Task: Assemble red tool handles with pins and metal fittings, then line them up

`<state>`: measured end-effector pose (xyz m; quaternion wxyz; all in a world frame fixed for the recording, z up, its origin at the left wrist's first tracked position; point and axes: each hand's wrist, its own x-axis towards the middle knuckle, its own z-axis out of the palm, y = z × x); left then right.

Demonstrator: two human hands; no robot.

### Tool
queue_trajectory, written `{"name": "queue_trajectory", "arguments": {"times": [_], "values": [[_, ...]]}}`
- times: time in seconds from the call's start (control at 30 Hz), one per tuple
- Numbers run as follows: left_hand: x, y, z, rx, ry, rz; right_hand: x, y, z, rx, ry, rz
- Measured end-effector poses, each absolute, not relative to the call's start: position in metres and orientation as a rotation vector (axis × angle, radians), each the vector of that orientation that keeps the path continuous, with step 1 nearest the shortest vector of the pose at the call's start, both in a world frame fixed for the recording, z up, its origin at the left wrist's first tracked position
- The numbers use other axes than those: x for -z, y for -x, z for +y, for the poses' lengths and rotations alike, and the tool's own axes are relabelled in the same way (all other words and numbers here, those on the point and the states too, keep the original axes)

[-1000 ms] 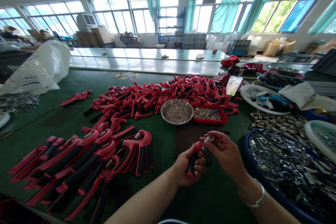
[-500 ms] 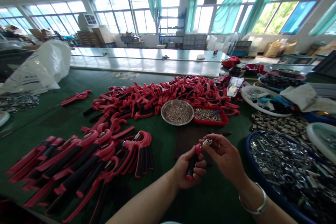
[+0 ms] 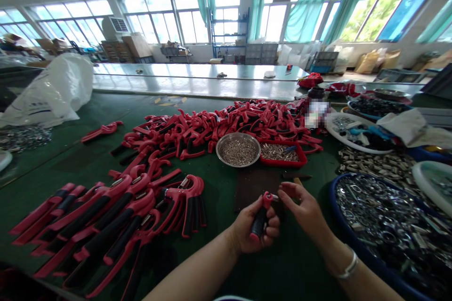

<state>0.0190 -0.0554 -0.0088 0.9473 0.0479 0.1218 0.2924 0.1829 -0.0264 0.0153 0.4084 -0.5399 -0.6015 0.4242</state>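
Observation:
My left hand [image 3: 252,228] is closed around a red hand-gripper handle [image 3: 260,220] with a black grip, its red ringed end pointing up and away from me. Just right of that end is my right hand [image 3: 305,211], thumb and fingertips drawn together. A small silvery bit [image 3: 274,197] shows between the red end and these fingertips; its kind is too small to make out. Beyond the hands lies a dark brown mat [image 3: 249,188]. Left of them, hand grippers [image 3: 130,197] with springs fitted lie in overlapping rows.
A metal bowl of small parts [image 3: 218,154] and a red tray of pins [image 3: 302,157] stand ahead, before a heap of red handles [image 3: 247,120]. A blue-rimmed basin [image 3: 334,214] of metal parts is at right, by white basins [image 3: 370,151]. A plastic bag [image 3: 67,84] stands far left.
The coil spring seen at the handle's end earlier no longer shows there. My right fingertips have shifted slightly right of the red end. My left hand keeps its hold.

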Motion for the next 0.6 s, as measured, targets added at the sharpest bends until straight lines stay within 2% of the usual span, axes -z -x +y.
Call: {"name": "queue_trajectory", "arguments": {"times": [0.07, 0.17, 0.47, 0.6], "values": [[0.011, -0.023, -0.051, -0.72, -0.04, 0.344, -0.017, -0.182, -0.04, -0.632, 1.328, -1.796], [0.012, -0.029, -0.046, -0.845, 0.001, 0.421, -0.025, -0.178, -0.056, -0.304, 1.23, -2.23], [0.011, -0.034, -0.048, -0.901, 0.056, 0.437, -0.013, -0.165, -0.059, 0.171, 1.295, -2.421], [0.014, -0.031, -0.049, -0.875, 0.008, 0.423, -0.018, -0.169, -0.055, 0.121, 1.236, -2.54]]}}
